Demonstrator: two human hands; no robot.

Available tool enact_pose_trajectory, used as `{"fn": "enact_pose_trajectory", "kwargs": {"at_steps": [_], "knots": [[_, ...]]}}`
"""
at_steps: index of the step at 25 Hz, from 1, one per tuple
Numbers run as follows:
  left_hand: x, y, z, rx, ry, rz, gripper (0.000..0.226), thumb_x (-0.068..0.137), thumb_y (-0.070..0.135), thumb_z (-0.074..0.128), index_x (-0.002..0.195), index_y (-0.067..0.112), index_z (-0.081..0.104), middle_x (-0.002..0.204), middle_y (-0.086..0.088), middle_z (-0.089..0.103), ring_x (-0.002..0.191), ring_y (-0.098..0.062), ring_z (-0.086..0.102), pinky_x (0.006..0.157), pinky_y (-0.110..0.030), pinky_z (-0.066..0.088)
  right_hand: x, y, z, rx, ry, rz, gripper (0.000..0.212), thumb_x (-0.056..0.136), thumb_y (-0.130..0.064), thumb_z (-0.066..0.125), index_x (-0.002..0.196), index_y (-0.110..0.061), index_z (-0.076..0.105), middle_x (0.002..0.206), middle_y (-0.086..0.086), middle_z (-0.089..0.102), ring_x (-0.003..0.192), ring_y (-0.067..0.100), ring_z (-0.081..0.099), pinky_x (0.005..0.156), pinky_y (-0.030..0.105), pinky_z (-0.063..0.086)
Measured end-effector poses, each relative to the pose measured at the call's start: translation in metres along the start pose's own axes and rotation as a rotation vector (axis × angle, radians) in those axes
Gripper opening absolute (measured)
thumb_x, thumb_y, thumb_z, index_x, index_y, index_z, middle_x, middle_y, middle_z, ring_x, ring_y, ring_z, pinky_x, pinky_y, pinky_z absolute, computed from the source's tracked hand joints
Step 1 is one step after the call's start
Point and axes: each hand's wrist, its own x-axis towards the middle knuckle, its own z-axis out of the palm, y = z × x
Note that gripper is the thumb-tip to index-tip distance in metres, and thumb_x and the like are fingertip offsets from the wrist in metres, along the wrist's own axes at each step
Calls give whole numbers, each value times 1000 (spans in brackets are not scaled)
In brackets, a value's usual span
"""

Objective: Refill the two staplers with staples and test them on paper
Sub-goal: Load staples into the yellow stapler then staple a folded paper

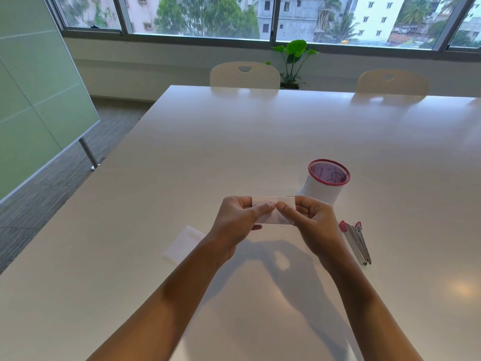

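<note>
A small folded white paper (pixel 270 213) is held above the white table (pixel 234 142), one end in each hand. My left hand (pixel 238 222) pinches its left part, thumb on the front face. My right hand (pixel 313 222) pinches the right part, and the two thumb tips nearly meet at the paper's middle. One red and silver stapler (pixel 356 242) lies on the table just right of my right wrist, touched by neither hand. A second stapler is not visible.
A red mesh pen cup (pixel 326 182) with a white wrap stands just behind my right hand. A second white paper piece (pixel 182 244) lies flat left of my left wrist. Two white chairs (pixel 244 75) and a potted plant (pixel 294 61) stand beyond the far edge.
</note>
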Motion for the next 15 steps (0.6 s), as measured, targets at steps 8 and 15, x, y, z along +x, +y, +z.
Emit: {"fn": "enact_pose_trajectory", "kwargs": {"at_steps": [8, 15], "knots": [[1, -3, 1, -27, -3, -3, 9, 91, 20, 69, 89, 16, 77, 85, -1, 78, 81, -13, 73, 80, -32, 61, -1, 0, -2, -18, 11, 12, 23, 91, -23, 68, 106, -6, 74, 93, 6, 77, 83, 18, 76, 68, 20, 57], [1, -3, 0, -33, -8, -3, 12, 93, 19, 66, 89, 17, 77, 85, -1, 77, 81, -12, 72, 78, -30, 61, 1, 1, -2, 30, -12, 96, 23, 92, -23, 68, 108, -8, 74, 96, 7, 78, 90, 24, 75, 83, 35, 60]]}}
